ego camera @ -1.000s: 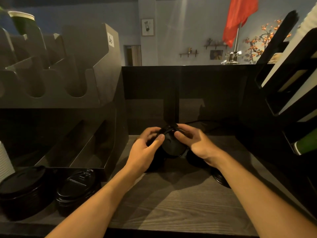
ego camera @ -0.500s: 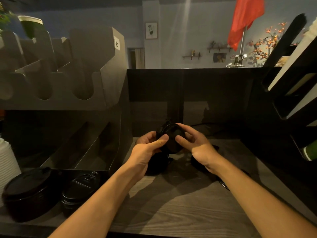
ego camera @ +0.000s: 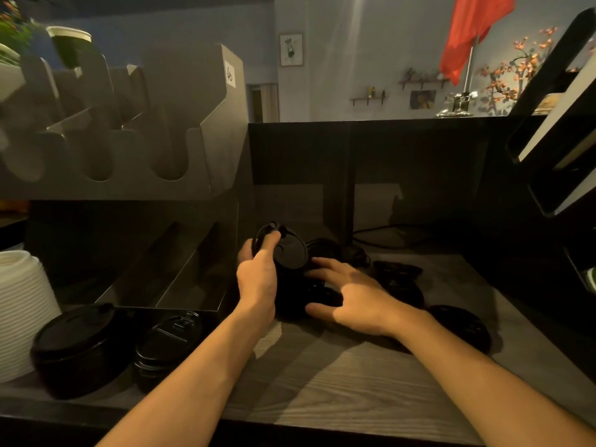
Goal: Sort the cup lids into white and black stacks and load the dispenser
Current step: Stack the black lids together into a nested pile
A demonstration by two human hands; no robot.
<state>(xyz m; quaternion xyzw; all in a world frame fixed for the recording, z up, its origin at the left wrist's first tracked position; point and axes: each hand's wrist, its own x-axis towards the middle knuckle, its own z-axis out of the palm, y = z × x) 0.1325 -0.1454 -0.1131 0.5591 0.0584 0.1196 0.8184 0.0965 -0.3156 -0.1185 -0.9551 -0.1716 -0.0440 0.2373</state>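
My left hand (ego camera: 258,275) grips a black cup lid (ego camera: 288,250), held tilted on edge above the counter. My right hand (ego camera: 350,295) reaches down with spread fingers onto a dark heap of black lids (ego camera: 309,298) just beside it; whether it grips one is hard to tell. More loose black lids (ego camera: 398,271) lie behind and right, one (ego camera: 461,327) near my right forearm. Two black lid stacks (ego camera: 77,343) (ego camera: 167,340) stand at front left beside a white lid stack (ego camera: 22,311). The grey dispenser (ego camera: 138,146) with slanted slots rises at left.
The wooden counter (ego camera: 338,391) is boxed in by a dark back panel (ego camera: 403,162) and a black rack (ego camera: 561,150) on the right. A cable (ego camera: 383,232) runs along the back. A green paper cup (ego camera: 69,43) sits on top of the dispenser.
My right hand let go of the lid and dropped to the heap on the counter. My left hand kept the lid and shifted left. The view panned right, showing more loose lids.
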